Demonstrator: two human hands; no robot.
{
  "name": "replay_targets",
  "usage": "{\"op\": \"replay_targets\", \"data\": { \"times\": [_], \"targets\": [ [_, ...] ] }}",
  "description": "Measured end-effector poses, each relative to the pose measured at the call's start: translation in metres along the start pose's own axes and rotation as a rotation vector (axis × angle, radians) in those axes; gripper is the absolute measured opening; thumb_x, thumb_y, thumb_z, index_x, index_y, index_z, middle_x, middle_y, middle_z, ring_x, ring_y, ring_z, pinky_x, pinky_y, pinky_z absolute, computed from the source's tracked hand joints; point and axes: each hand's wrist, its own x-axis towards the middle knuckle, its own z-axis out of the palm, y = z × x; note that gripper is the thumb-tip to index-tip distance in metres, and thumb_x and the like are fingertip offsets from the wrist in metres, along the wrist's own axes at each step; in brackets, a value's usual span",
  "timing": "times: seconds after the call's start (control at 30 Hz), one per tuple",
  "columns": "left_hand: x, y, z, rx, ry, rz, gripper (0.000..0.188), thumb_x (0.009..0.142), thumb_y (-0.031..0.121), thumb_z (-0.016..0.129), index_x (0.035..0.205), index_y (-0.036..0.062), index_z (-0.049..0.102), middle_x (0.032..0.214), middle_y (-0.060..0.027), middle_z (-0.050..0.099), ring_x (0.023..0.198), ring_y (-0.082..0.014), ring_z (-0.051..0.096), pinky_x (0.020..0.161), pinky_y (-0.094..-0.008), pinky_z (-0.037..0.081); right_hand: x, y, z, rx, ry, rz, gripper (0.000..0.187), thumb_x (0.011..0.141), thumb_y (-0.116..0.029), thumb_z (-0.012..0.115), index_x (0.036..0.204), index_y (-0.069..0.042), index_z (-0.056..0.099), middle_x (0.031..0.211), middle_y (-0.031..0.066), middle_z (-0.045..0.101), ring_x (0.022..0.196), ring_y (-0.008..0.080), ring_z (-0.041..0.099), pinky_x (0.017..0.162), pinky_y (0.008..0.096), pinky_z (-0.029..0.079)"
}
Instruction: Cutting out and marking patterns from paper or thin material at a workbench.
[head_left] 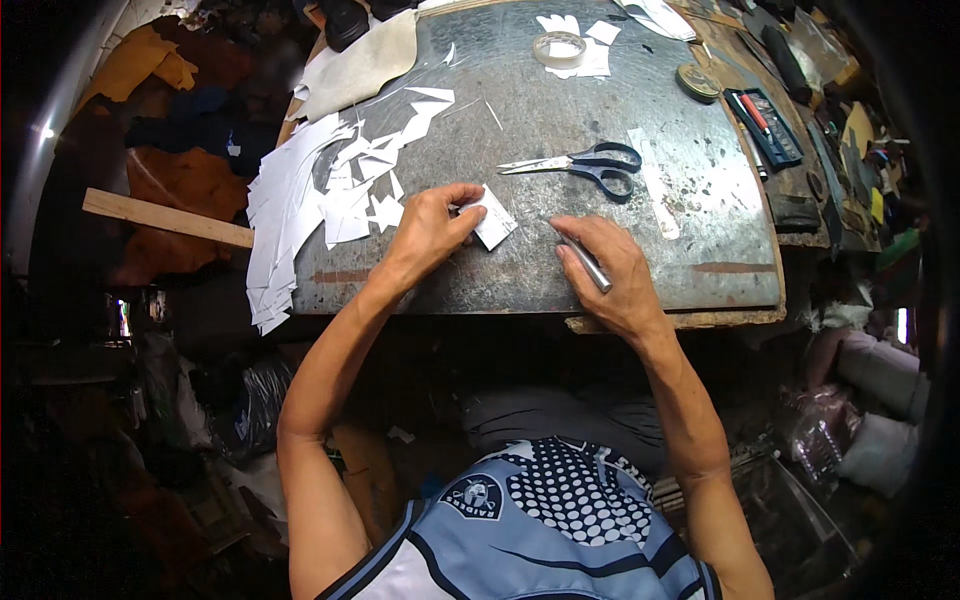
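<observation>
My left hand [436, 225] pinches a small white paper piece [495, 222] with marks on it, its lower corner close to the metal tabletop [470, 275]. To the right of it, my right hand [622, 272] is closed around a slim silver pen-shaped tool [590, 268]. The tool's tip points up and left toward the paper, apart from it; what kind of tip it has is too small to tell. Just beyond both hands lies a pair of scissors [600, 168] with dark handles, blades toward the left.
White paper scraps [345, 185] pile along the table's left side, below a pale leather piece [360, 68]. At the back sits a tape roll [558, 48] on papers. A round tin [698, 83] and a tray of pens [765, 128] lie right. A wooden strip [165, 217] juts out at left.
</observation>
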Motion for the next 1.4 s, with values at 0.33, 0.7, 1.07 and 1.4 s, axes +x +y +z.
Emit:
{"op": "replay_targets", "data": {
  "times": [0.33, 0.7, 1.07, 1.4],
  "targets": [
    [0.004, -0.015, 0.015, 0.172, 0.112, 0.459, 0.033, 0.092, 0.014, 0.065, 0.121, -0.0016, 0.066, 0.105, -0.016, 0.072, 0.085, -0.0225, 0.07, 0.077, -0.0333, 0.055, 0.003, -0.011, 0.004, -0.283, -0.082, -0.187, 0.031, 0.087, -0.012, 0.068, 0.118, -0.007, 0.063, 0.107, 0.0086, 0.066, 0.099, 0.0239, 0.059, 0.085, 0.0372, 0.043],
    [0.004, -0.02, -0.002, 0.223, 0.151, 0.553, 0.024, 0.091, 0.007, 0.063, 0.111, -0.0036, 0.068, 0.109, -0.0186, 0.069, 0.097, -0.0312, 0.069, 0.085, -0.0364, 0.054, 0.006, -0.012, 0.013, -0.433, -0.173, -0.243, 0.034, 0.085, -0.012, 0.07, 0.117, -0.008, 0.062, 0.109, 0.0065, 0.065, 0.101, 0.0247, 0.057, 0.085, 0.0376, 0.043],
    [-0.018, -0.021, 0.022, 0.418, 0.181, 0.782, 0.019, 0.083, 0.01, 0.073, 0.101, 0.0038, 0.07, 0.112, -0.0136, 0.065, 0.112, -0.0331, 0.059, 0.094, -0.043, 0.048, 0.006, -0.011, 0.011, -0.428, -0.181, -0.238, 0.037, 0.083, -0.011, 0.071, 0.119, -0.007, 0.062, 0.11, 0.0069, 0.065, 0.101, 0.0249, 0.057, 0.085, 0.0382, 0.043],
    [-0.016, -0.025, 0.029, 0.455, 0.181, 0.751, 0.019, 0.082, 0.01, 0.074, 0.1, 0.006, 0.07, 0.113, -0.0128, 0.064, 0.114, -0.0319, 0.058, 0.093, -0.0425, 0.047, 0.011, -0.008, -0.002, -0.092, -0.004, -0.123, 0.03, 0.088, -0.01, 0.067, 0.118, -0.005, 0.064, 0.102, 0.01, 0.068, 0.091, 0.0248, 0.062, 0.082, 0.0362, 0.046]
  ]
}}
